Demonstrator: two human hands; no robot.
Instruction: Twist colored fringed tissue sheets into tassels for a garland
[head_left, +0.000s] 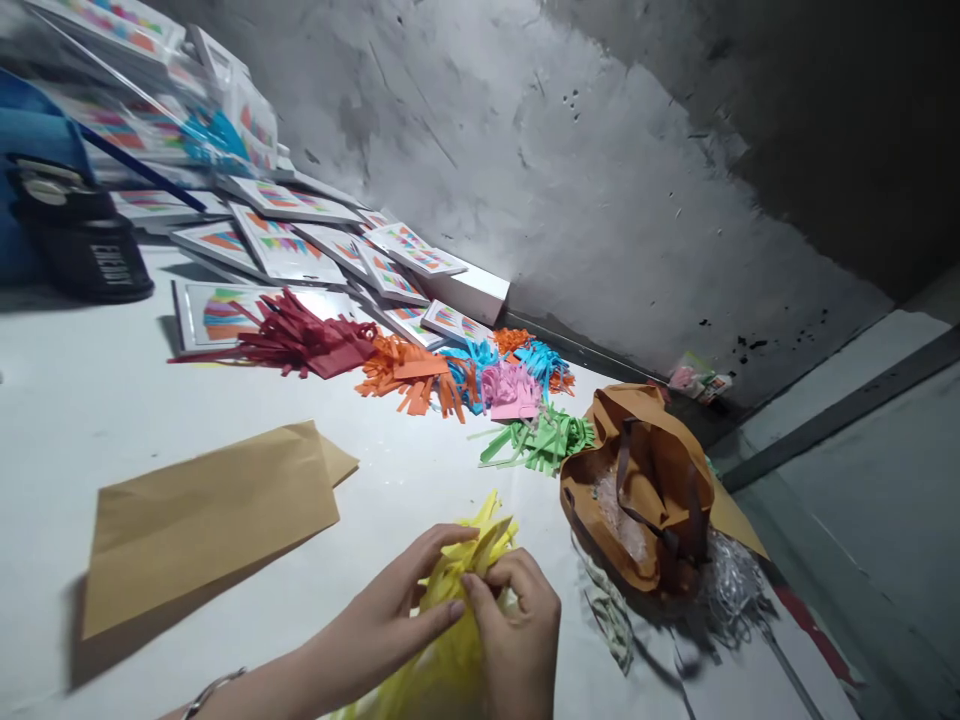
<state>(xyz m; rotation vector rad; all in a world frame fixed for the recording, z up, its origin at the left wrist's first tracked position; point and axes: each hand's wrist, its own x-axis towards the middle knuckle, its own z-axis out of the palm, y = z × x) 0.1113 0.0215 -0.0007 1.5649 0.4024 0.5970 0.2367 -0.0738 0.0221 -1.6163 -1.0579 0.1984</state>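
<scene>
From where I stand, the left hand [397,610] grasps a yellow fringe [454,665] above the white table [412,455] while the right hand [529,605] pinches its upper part. It looks light, limp, easily torn; best held where bunched, not by single strands. The open brown bag [637,400] holds clear plastic [621,512].

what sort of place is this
Perhaps a small craft workroom: a yellow fringed bundle up front, more fringed bundles in several colours beyond it on a white table, and many similar flat packs with colourful pictures piled along the wall.
</scene>
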